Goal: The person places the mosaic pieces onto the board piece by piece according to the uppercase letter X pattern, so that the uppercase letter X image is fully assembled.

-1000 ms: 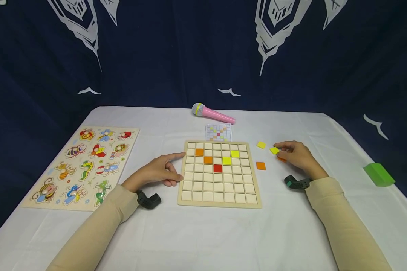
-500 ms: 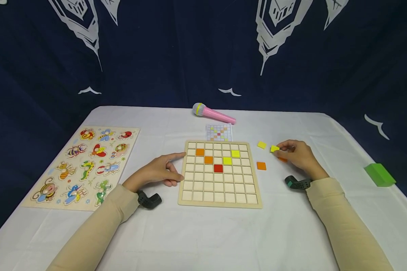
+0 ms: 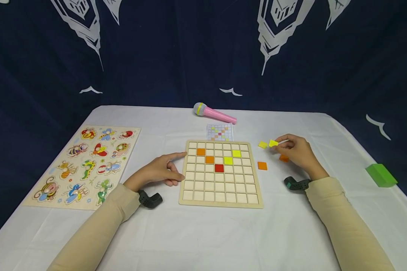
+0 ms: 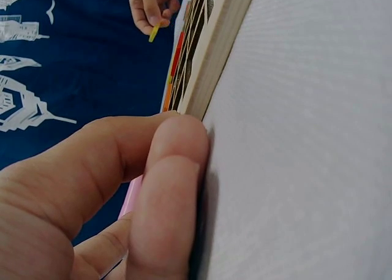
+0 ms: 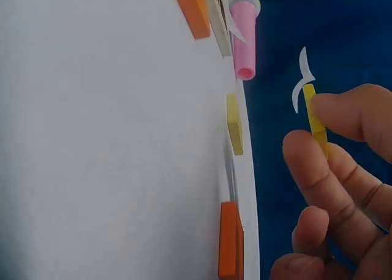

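In the head view, a wooden grid board (image 3: 220,205) lies mid-table, holding two orange tiles, a red tile (image 3: 219,168) and two yellow ones. My left hand (image 3: 156,171) touches its left edge with extended index finger and thumb; the left wrist view shows the fingertips against the board's side. To the right of the board, my right hand (image 3: 296,151) pinches a yellow square tile (image 5: 316,117) between thumb and fingers, raised off the cloth. Near it lie another yellow tile (image 3: 262,145) and two orange tiles, one nearer the board (image 3: 262,166) and one beneath the hand (image 3: 283,158).
Behind the board lies a small printed pattern card (image 3: 219,132), with a pink toy microphone (image 3: 218,114) beyond it. A picture puzzle board (image 3: 88,167) with insect figures occupies the left side. A green block (image 3: 381,175) sits by the right table edge.
My right hand has lifted the yellow tile and shifted it slightly up and toward the board, uncovering more of the orange tile below. The left hand stays at the board's edge.
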`<state>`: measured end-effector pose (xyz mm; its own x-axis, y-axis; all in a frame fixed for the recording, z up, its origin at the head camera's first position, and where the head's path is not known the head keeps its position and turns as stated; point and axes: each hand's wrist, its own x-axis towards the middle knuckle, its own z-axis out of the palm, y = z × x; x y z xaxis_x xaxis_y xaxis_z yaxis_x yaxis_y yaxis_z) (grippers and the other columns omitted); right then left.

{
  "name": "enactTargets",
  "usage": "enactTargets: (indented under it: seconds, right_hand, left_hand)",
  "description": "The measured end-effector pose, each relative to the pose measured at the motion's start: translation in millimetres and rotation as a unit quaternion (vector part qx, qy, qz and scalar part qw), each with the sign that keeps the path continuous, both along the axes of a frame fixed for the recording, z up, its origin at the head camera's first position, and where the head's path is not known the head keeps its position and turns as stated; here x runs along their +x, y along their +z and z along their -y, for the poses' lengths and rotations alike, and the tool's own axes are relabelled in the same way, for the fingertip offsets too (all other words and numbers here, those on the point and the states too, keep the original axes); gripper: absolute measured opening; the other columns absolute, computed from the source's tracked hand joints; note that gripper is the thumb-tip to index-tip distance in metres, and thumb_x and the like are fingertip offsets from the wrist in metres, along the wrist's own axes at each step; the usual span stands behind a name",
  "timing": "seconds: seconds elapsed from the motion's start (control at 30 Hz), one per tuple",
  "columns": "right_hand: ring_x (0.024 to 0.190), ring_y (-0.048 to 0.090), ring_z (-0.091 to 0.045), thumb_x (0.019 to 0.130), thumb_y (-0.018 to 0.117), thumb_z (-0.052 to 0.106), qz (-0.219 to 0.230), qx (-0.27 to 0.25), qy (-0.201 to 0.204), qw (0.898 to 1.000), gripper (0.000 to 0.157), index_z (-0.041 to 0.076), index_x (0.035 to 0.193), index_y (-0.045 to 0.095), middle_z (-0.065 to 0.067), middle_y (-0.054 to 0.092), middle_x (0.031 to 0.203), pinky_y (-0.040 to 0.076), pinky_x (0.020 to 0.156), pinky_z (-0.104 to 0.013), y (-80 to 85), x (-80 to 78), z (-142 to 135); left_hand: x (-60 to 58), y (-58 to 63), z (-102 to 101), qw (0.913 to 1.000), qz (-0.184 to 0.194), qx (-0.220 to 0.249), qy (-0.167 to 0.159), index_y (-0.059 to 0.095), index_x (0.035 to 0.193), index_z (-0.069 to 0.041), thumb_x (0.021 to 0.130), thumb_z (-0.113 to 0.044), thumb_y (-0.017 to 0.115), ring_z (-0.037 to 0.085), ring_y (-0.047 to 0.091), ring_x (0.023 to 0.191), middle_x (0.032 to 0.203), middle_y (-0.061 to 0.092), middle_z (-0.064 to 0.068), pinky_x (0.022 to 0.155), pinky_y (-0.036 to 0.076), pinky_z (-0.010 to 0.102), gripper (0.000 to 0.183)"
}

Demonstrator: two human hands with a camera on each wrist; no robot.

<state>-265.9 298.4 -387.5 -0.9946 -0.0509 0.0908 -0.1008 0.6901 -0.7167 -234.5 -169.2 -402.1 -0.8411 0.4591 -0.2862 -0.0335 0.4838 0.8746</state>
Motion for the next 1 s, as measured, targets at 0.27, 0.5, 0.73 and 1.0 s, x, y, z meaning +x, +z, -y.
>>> enactTargets:
  seconds: [0.27, 0.5, 0.73, 1.0]
  right_hand:
    - [0.074, 0.059, -0.009, 0.099, 0.08, 0.013, 0.005, -0.016, 0.016, 1.0, 0.037, -0.005, 0.13, 0.069, -0.007, 0.078, 0.098, 0.051, 0.06, -0.021, 6.5, 4.5, 11]
    - [0.061, 0.051, -0.009, 0.099, 0.076, 0.007, -0.002, -0.033, 0.049, 0.998, 0.034, -0.006, 0.129, 0.07, -0.01, 0.078, 0.098, 0.045, 0.053, -0.023, 9.2, 7.1, 18]
    - [0.073, 0.058, -0.006, 0.099, 0.076, 0.005, -0.011, -0.044, 0.084, 0.995, 0.032, -0.007, 0.129, 0.07, -0.013, 0.079, 0.1, 0.046, 0.061, -0.022, 11.0, 9.2, 29]
    - [0.083, 0.062, -0.008, 0.099, 0.076, 0.004, 0.023, -0.058, 0.105, 0.992, 0.034, -0.006, 0.13, 0.069, -0.015, 0.079, 0.102, 0.046, 0.069, -0.022, 15.5, 15.5, 45]
  left_hand:
    - [-0.9, 0.5, 0, 1.0, -0.001, 0.003, -0.006, 0.033, 0.17, -0.006, 0.093, -0.004, 0.084, 0.013, 0.073, 0.066, 0.083, 0.072, 0.01, 0.063, 0.064, 0.025, 0.092]
    - [-1.3, 1.6, 0, 1.0, 0.003, 0.001, 0.001, 0.034, 0.17, -0.006, 0.092, -0.004, 0.084, 0.013, 0.073, 0.067, 0.084, 0.071, 0.011, 0.063, 0.064, 0.025, 0.093]
    - [-2.0, 1.3, 0, 1.0, 0.004, 0.001, 0.001, 0.034, 0.17, -0.007, 0.092, -0.005, 0.084, 0.014, 0.073, 0.067, 0.085, 0.07, 0.012, 0.064, 0.064, 0.025, 0.092]
    - [-0.1, 1.7, 0, 0.9999, 0.007, 0.008, 0.003, 0.034, 0.169, -0.006, 0.092, -0.005, 0.084, 0.013, 0.072, 0.066, 0.086, 0.071, 0.012, 0.063, 0.064, 0.025, 0.093]
